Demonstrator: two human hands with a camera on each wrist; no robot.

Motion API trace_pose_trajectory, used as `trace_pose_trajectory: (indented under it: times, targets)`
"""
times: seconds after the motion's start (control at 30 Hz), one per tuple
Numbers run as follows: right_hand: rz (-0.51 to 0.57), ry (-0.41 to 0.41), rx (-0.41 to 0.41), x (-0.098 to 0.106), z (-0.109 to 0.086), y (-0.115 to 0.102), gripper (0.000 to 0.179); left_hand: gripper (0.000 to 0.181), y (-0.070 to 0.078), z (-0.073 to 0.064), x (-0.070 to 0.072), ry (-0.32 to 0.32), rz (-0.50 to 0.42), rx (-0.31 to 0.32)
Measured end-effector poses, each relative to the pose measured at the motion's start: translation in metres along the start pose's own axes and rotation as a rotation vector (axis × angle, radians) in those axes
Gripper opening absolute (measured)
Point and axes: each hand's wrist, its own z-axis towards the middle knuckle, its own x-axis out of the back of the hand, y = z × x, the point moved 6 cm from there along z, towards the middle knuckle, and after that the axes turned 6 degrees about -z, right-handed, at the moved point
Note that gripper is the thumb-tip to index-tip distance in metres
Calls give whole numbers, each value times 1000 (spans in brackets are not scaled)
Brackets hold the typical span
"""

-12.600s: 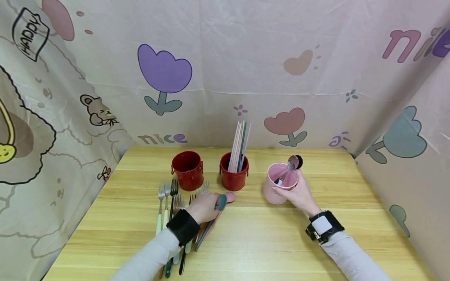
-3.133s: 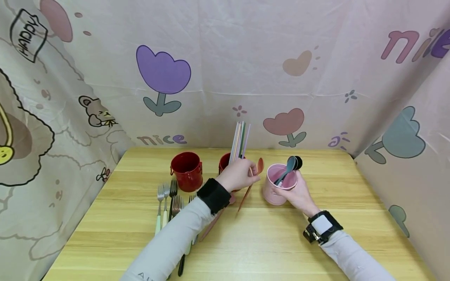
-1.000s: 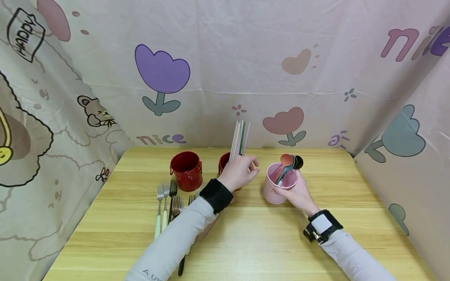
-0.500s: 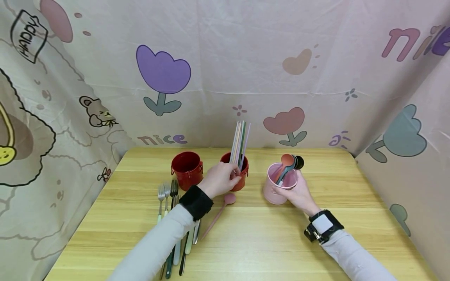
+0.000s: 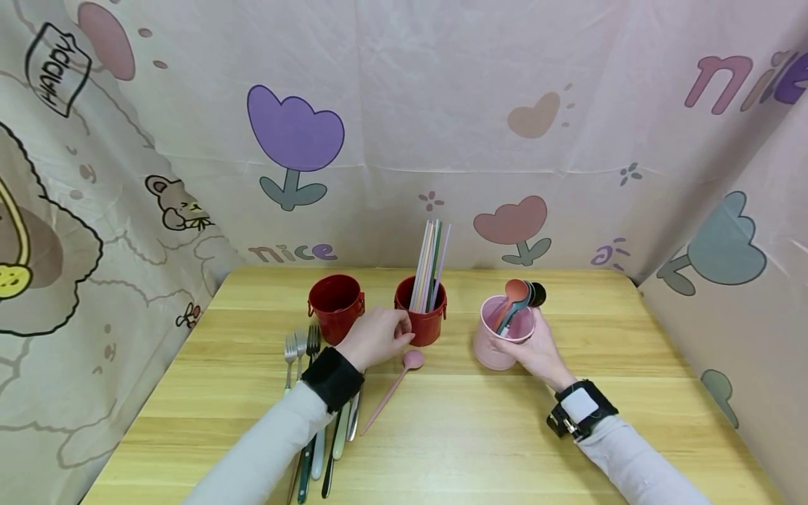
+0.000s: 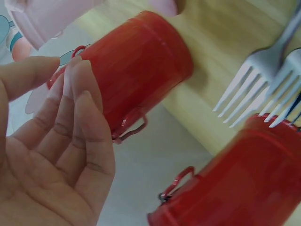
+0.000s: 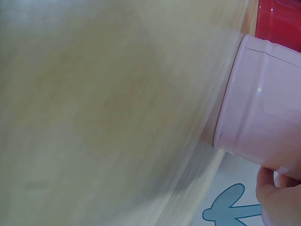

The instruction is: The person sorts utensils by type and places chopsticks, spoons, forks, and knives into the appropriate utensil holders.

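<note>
You are drawing your left hand leftward, away from the pink bucket and toward the forks. The blue spoon and the orange spoon, earlier in that hand, are now leaning inside the bucket, and the pink spoon is lying clear of them.

On the head, looks forward and down over the pale yellow wood-grain surface toward the flower-printed white fabric backdrop, from well back. On the left wrist, looks from very near along the cupped palm of the left grip, rolled askew, toward one round red metal bucket and a second red metal bucket. On the right wrist, looks low across the surface, rolled nearly sideways, close to the glossy round pink bucket. Shares all three between head and left wrist; shares the pink one and part of a red one between head and right wrist.
</note>
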Motion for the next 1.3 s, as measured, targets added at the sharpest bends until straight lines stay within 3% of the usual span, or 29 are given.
trace_pose_trajectory:
  times: [0.33,0.57,0.7,1.03,1.3]
  targets:
    - [-21,1,-1,0,1,2,88,21,-21,-14,-22,-102,-4,102]
    - [11,-6,4,-1,1,3,89,27,-28,-22,-29,-124,4,118]
    - [12,-5,13,-1,2,3,89,30,-31,-24,-36,-148,-25,157]
    - [14,-2,6,0,1,2,89,40,-29,-25,-48,-185,111,180]
    - [18,-7,5,0,2,4,90,43,-35,-21,-56,-222,123,229]
